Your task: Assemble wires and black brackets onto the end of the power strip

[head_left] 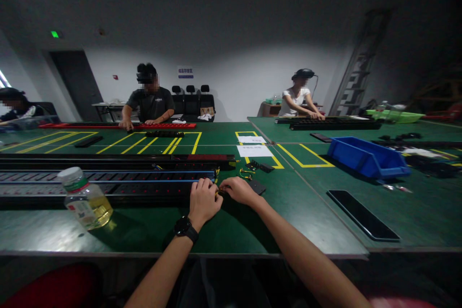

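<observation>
At the blue-edged rail's (144,187) right end, work on the yellow wires (217,175) appears unfinished, right hand (238,190) apparently pinching them, left hand's (205,203) grip indeterminable.

From my remote seat I see a long black rail (137,186) lying flat, running from the left edge of the scene to the middle. Its top face carries blue lengthwise strips and rows of small red spots. At its right end I make out thin yellow-and-dark wires (217,173) sticking up. Their nearer part is mostly covered, so I can't tell how it ends.
</observation>
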Demonstrator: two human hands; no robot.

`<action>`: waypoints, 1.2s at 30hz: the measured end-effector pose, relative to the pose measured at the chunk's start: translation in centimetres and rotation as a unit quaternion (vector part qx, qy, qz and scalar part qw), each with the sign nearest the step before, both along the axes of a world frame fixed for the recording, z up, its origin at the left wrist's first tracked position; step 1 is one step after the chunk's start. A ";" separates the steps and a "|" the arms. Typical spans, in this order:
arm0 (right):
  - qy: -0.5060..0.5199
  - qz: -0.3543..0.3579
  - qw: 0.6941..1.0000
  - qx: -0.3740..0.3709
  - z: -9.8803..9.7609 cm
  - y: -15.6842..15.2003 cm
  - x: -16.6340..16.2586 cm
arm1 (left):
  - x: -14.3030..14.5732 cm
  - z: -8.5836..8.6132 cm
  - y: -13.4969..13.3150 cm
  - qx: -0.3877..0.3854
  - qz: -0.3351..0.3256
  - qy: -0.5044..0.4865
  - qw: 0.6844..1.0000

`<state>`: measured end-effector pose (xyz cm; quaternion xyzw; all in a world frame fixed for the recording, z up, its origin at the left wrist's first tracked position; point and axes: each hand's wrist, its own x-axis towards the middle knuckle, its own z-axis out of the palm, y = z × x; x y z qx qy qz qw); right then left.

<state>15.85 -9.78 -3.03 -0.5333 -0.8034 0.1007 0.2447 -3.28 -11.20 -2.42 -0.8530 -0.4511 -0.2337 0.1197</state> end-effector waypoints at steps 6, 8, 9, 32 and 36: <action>0.003 0.000 1.000 0.002 -0.3 0.2 0.1 | 0.0 -0.1 0.1 0.005 -0.001 0.003 1.000; 0.001 -0.001 1.000 0.003 -0.2 0.1 0.1 | 0.0 -0.1 0.1 0.007 0.000 0.005 1.000; 0.000 -0.001 1.000 0.003 -0.2 0.1 0.1 | 0.0 -0.1 0.1 0.007 0.000 0.004 1.000; -0.002 -0.005 1.000 -0.005 0.2 -0.2 0.0 | 0.0 0.3 -0.2 -0.006 0.001 0.000 1.000; -0.005 -0.006 1.000 -0.005 0.3 -0.2 0.0 | 0.1 0.3 -0.2 -0.004 0.006 0.006 1.000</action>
